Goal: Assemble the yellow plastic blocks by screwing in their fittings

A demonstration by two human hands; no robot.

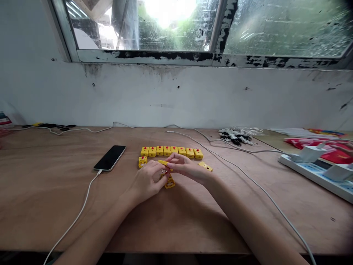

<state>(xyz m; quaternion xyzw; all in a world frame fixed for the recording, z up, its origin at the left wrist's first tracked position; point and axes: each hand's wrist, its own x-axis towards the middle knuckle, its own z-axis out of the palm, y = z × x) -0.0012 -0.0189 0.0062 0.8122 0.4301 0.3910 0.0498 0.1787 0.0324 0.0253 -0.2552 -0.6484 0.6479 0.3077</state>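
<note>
Both hands meet above the middle of the table, fingers pinched together. My left hand and my right hand grip a small yellow plastic piece between them, partly hidden by the fingers. Just below, an open yellow plastic casing with inner parts showing sits against my left thumb; whether it touches the table I cannot tell. Behind the hands runs a row of several yellow blocks with red buttons. A similar block lies by the row's left end, and a flat yellow piece with a dark hole lies beyond my right wrist.
A black phone on a white charging cable lies at left. White cables cross the right side to a power strip with plugs. Black and white small parts lie near the wall, beside red packaging.
</note>
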